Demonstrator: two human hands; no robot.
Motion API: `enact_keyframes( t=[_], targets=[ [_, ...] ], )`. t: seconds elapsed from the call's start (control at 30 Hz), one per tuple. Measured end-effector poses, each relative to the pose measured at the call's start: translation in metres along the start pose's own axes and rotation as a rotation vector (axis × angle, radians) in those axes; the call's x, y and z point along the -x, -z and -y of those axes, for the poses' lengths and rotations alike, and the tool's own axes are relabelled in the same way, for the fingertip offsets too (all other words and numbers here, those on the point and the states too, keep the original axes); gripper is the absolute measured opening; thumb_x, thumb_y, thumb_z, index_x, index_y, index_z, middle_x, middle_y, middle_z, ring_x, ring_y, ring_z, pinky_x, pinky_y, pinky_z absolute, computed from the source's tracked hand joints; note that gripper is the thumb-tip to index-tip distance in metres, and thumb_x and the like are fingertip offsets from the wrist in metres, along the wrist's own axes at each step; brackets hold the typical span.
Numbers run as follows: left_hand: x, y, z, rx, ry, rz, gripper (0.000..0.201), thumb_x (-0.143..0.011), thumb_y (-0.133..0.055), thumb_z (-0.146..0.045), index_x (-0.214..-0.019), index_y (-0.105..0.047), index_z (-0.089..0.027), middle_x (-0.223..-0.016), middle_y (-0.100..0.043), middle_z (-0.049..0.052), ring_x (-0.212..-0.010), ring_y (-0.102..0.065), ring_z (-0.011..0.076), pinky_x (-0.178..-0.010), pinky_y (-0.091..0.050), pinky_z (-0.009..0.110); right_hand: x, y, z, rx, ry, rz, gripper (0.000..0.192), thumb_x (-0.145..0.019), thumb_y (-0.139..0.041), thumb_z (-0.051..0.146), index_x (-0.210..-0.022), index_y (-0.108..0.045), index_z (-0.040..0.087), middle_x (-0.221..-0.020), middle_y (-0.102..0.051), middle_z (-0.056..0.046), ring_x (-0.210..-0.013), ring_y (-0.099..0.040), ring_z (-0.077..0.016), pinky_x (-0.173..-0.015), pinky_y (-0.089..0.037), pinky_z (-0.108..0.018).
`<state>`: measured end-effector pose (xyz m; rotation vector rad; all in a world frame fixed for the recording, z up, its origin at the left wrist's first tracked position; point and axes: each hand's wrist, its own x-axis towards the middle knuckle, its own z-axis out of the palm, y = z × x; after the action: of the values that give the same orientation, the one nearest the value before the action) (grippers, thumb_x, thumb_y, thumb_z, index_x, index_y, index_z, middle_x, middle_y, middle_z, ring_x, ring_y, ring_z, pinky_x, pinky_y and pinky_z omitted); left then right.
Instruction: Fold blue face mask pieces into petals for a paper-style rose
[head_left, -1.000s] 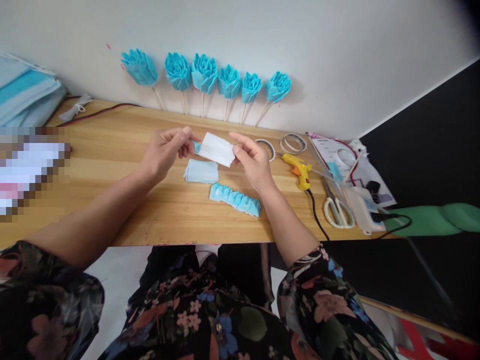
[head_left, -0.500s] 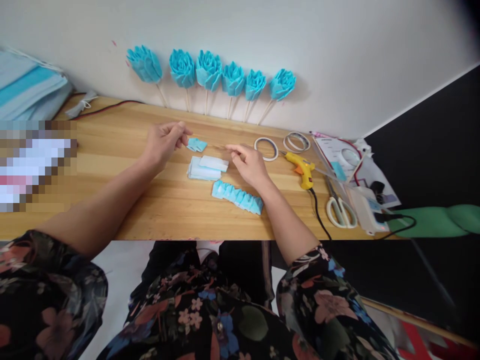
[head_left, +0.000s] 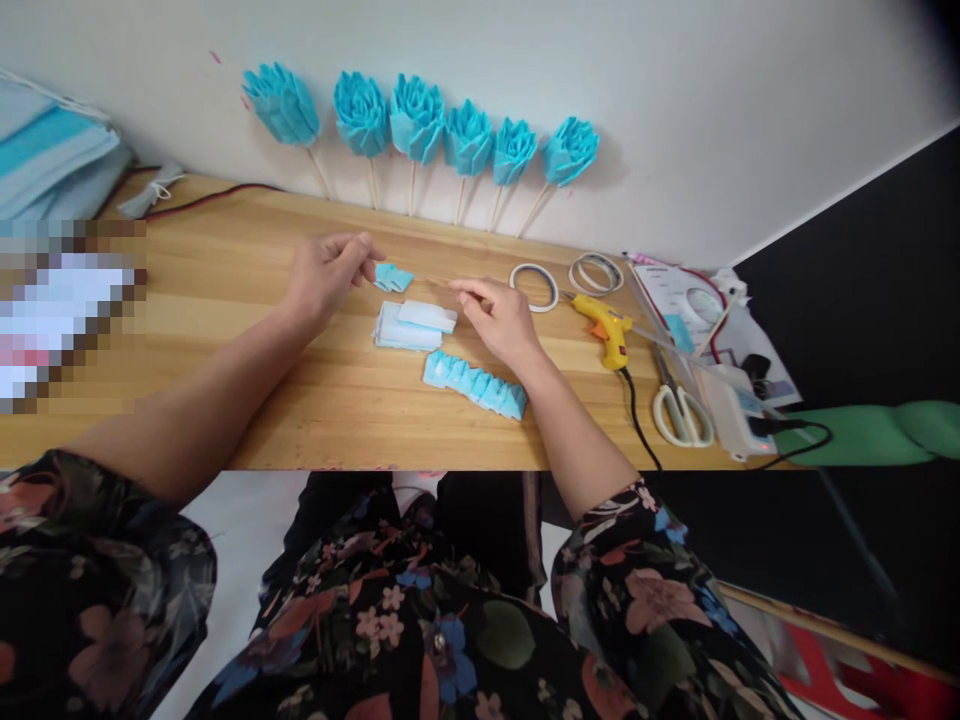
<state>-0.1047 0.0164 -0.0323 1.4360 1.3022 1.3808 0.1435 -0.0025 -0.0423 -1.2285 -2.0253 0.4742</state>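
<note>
My left hand [head_left: 330, 275] is closed in a pinch, its fingertips against a small folded piece of light blue mask fabric [head_left: 394, 277]. From that piece a thin, faint wooden stick [head_left: 431, 283] runs toward my right hand [head_left: 495, 315], whose fingers close on its other end with the index finger fairly straight. Just below lies a stack of pale blue and white fabric strips [head_left: 409, 327], with a loose strip on top. Nearer the table edge is a pleated blue strip [head_left: 474, 383], folded into a row of points, below my right hand.
Several blue fabric flowers [head_left: 416, 118] on sticks lean against the wall. To the right lie two tape rolls [head_left: 534, 287], a yellow glue gun [head_left: 611, 335], white-handled scissors [head_left: 682, 415] and a power strip [head_left: 735, 405]. Blue masks [head_left: 52, 165] are piled at the left.
The whole view has shifted slightly, so most things sit a little higher. Both hands keep nearly the same pose and place above the table.
</note>
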Motion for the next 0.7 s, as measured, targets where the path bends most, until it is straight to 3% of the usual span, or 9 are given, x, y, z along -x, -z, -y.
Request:
enact_keyframes(
  t=[0.17, 0.3, 0.4, 0.47, 0.53, 0.6, 0.7],
  targets=[
    [0.007, -0.003, -0.005, -0.024, -0.022, 0.052, 0.033, -0.092, -0.061, -0.036, -0.064, -0.069, -0.019, -0.058, -0.062, 0.000, -0.052, -0.048, 0.0099, -0.053, -0.038, 0.024, 0.001, 0.001, 0.003, 0.167, -0.095, 0.091, 0.015, -0.091, -0.066, 0.035, -0.089, -0.074, 0.022, -0.090, -0.076, -0.004, -0.084, -0.066, -0.0194, -0.075, -0.046, -0.032],
    [0.015, -0.008, -0.009, -0.054, -0.051, 0.128, 0.032, -0.092, -0.061, -0.035, -0.066, -0.070, -0.019, -0.061, -0.064, 0.001, -0.055, -0.051, 0.0112, -0.055, -0.040, 0.024, 0.001, -0.001, 0.002, 0.251, -0.068, 0.166, 0.008, -0.088, -0.069, 0.026, -0.081, -0.070, 0.022, -0.087, -0.074, -0.004, -0.084, -0.064, -0.0194, -0.076, -0.044, -0.032],
    [0.017, -0.010, -0.009, -0.067, -0.058, 0.139, 0.030, -0.091, -0.061, -0.035, -0.067, -0.070, -0.019, -0.066, -0.068, 0.003, -0.063, -0.058, 0.0133, -0.059, -0.044, 0.024, 0.001, -0.001, 0.003, 0.161, -0.076, 0.131, 0.009, -0.090, -0.065, 0.024, -0.081, -0.066, 0.022, -0.085, -0.073, -0.003, -0.081, -0.063, -0.0185, -0.076, -0.044, -0.032],
    [0.017, -0.011, -0.009, -0.047, -0.065, 0.132, 0.023, -0.090, -0.063, -0.036, -0.078, -0.073, -0.018, -0.077, -0.073, 0.004, -0.073, -0.063, 0.0152, -0.066, -0.047, 0.024, 0.000, 0.000, 0.007, 0.036, -0.068, 0.078, 0.008, -0.090, -0.063, 0.025, -0.083, -0.065, 0.022, -0.085, -0.073, -0.001, -0.078, -0.063, -0.0171, -0.074, -0.046, -0.031],
    [0.017, -0.012, -0.010, -0.001, -0.075, 0.124, 0.022, -0.087, -0.068, -0.035, -0.099, -0.075, -0.018, -0.095, -0.076, 0.007, -0.085, -0.067, 0.0173, -0.073, -0.050, 0.025, 0.001, 0.002, 0.012, -0.072, -0.031, 0.027, 0.008, -0.090, -0.062, 0.026, -0.084, -0.065, 0.022, -0.085, -0.073, -0.001, -0.078, -0.064, -0.0162, -0.075, -0.048, -0.030],
    [0.018, -0.013, -0.013, 0.047, -0.077, 0.142, 0.042, -0.082, -0.075, -0.034, -0.121, -0.069, -0.019, -0.112, -0.075, 0.011, -0.097, -0.068, 0.0202, -0.079, -0.051, 0.027, 0.001, 0.004, 0.017, -0.120, 0.006, -0.013, 0.008, -0.090, -0.062, 0.028, -0.084, -0.066, 0.023, -0.086, -0.073, 0.000, -0.080, -0.065, -0.0165, -0.078, -0.050, -0.031],
    [0.022, -0.014, -0.018, 0.084, -0.034, 0.241, 0.060, -0.077, -0.081, -0.035, -0.132, -0.063, -0.018, -0.116, -0.074, 0.014, -0.105, -0.069, 0.0255, -0.083, -0.053, 0.031, 0.003, 0.006, 0.022, -0.127, 0.034, -0.058, 0.009, -0.089, -0.063, 0.030, -0.086, -0.068, 0.024, -0.088, -0.074, 0.000, -0.081, -0.066, -0.0173, -0.082, -0.053, -0.033]
  ],
)
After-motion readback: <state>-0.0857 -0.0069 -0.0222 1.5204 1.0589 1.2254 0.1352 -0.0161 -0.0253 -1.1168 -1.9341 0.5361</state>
